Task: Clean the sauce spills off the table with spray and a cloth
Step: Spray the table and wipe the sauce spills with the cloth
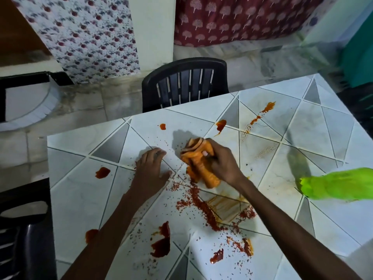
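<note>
The pale, marble-patterned table [302,126] with dark triangular inlays fills the lower and right parts of the frame. At frame centre, the right hand [221,161] is closed around a bunched, sauce-stained orange cloth [201,162], its folded end pointing toward the upper left and its lower end touching the tabletop. The left hand [150,168], just left of the cloth, rests flat on the table with fingers spread, holding nothing.

Red sauce blobs [161,242] lie in the lower centre, with further blobs at centre left, upper centre and upper right of the table. A band of red granular debris [201,207] runs diagonally below the cloth, beside a streaked orange smear [228,207].

A bright green object [339,185] lies on the table at the right edge (blurred; whether it is the spray bottle cannot be told). A black slatted plastic chair [185,83] stands at the far table edge, upper centre.
</note>
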Available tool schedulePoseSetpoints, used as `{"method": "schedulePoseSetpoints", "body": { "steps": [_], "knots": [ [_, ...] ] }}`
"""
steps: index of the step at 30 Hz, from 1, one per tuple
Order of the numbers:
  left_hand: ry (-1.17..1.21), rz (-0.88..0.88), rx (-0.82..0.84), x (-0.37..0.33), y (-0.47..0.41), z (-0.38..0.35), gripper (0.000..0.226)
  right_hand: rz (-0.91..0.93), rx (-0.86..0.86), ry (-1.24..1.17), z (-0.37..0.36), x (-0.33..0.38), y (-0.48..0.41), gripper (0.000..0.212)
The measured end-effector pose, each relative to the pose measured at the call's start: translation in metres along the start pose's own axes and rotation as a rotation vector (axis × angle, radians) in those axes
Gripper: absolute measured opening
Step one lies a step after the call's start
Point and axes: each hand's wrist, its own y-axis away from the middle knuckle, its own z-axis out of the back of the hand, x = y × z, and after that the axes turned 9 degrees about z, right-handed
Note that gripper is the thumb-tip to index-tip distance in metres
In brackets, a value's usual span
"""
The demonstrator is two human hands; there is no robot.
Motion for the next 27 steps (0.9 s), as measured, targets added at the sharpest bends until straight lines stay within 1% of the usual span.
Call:
{"method": "schedulePoseSetpoints", "body": {
  "steps": [4,5,8,11,14,17,19,21,24,27],
  "knots": [
    [-0.021,0.009,0.003,0.003,-0.005,-0.002,0.077,-0.020,-0.099,0.072,0.054,-0.013,-0.035,0.028],
    [-0.025,0.012,0.009,0.002,-0.007,-0.002,0.078,-0.045,-0.119,0.103,0.066,-0.020,-0.046,0.027],
    [-0.042,0.024,0.011,-0.003,-0.011,0.002,0.080,-0.138,-0.189,0.221,0.094,-0.044,-0.080,0.032],
    [-0.057,0.042,-0.013,-0.009,-0.015,0.006,0.079,-0.239,-0.165,0.359,0.106,-0.059,-0.108,0.038],
    [-0.053,0.049,-0.023,-0.012,-0.017,0.011,0.078,-0.305,-0.094,0.424,0.097,-0.068,-0.125,0.039],
    [-0.049,0.045,-0.052,-0.010,-0.016,0.016,0.085,-0.262,0.008,0.482,0.070,-0.071,-0.129,0.032],
    [-0.041,0.062,-0.057,-0.006,-0.014,0.019,0.081,-0.219,0.086,0.546,0.050,-0.062,-0.126,0.031],
    [-0.040,0.079,-0.056,-0.001,-0.012,0.022,0.076,-0.135,0.154,0.579,0.028,-0.043,-0.117,0.041],
    [-0.047,0.100,-0.049,0.009,-0.007,0.027,0.076,0.033,0.229,0.537,-0.007,-0.011,-0.093,0.057],
    [-0.065,0.130,-0.049,0.017,-0.002,0.033,0.074,0.158,0.299,0.540,-0.037,0.014,-0.059,0.062]
  ]
}}
